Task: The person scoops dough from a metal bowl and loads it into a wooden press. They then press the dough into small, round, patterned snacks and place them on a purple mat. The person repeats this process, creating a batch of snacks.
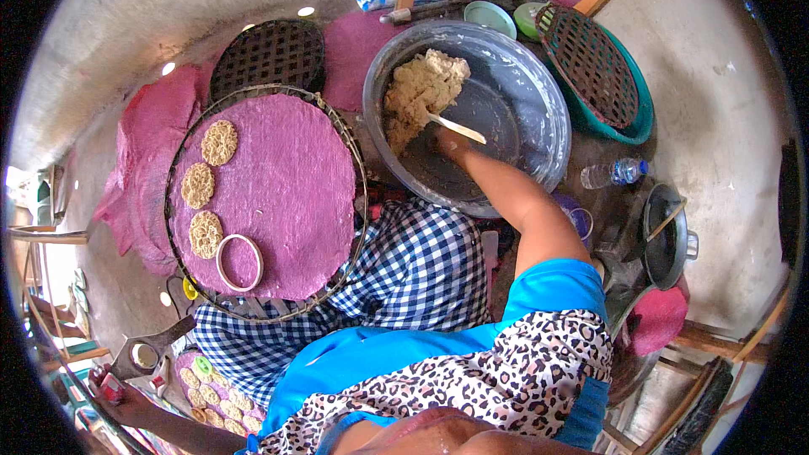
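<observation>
The round tray (343, 122) lies across the person's lap; its rim is dark and woven, and a pink cloth (291, 177), wrinkled and fibrous-looking, lines it. Just beyond the tray's upper right edge stands the basin (506, 118), round, deep and grey, its walls streaked with pale smears. The dough (425, 88), beige, rough and lumpy, is heaped against the basin's upper left wall. The right hand (451, 148) is inside the basin by the dough's lower edge; its fingers are in shadow, so I cannot tell how open that grip is. Outside the tray's lower left edge is a flat grey tool (173, 337). Near it, the left hand (126, 409) has a narrow grip, curled round a small red piece (110, 387). The thin pale ring (260, 264) lies near the tray's bottom edge. Three lacy, strand-built discs (198, 185) line the tray's left edge. A slim pale spoon (459, 129) leans from the dough toward the basin's middle.
</observation>
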`<state>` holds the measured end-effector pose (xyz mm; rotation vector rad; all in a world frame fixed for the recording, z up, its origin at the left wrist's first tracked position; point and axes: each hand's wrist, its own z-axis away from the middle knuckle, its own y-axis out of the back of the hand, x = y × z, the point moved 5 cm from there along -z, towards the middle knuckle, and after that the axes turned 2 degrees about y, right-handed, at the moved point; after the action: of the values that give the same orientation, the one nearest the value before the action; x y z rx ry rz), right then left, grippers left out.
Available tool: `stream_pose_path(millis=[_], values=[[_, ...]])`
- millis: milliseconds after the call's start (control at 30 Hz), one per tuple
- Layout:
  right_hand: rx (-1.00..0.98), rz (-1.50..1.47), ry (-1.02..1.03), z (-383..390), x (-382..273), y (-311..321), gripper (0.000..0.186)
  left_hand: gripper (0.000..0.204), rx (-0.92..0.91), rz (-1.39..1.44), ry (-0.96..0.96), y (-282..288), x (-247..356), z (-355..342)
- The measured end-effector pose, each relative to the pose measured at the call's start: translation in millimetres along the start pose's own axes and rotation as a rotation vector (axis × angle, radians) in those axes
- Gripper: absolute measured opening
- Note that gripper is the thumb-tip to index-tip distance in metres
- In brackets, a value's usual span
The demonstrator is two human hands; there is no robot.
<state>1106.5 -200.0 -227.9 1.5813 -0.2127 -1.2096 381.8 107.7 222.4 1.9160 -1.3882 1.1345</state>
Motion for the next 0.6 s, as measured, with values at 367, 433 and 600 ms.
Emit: stream_pose_path(millis=[367, 433, 600], values=[[0.141, 0.1, 0.115, 15.3, -44.4, 13.6, 0.028, 0.036, -0.271, 0.134, 0.059, 13.1, -79.2, -14.6], [0.258, -0.072, 0.058, 13.8, -27.9, 11.1, 0.028, 0.037, -0.251, 0.074, 0.05, 3.8, -76.2, -6.9], [0.076, 0.179, 0.011, 11.3, -32.1, 14.8, 0.028, 0.04, -0.039, 0.106, 0.197, -10.0, -59.3, 9.8]])
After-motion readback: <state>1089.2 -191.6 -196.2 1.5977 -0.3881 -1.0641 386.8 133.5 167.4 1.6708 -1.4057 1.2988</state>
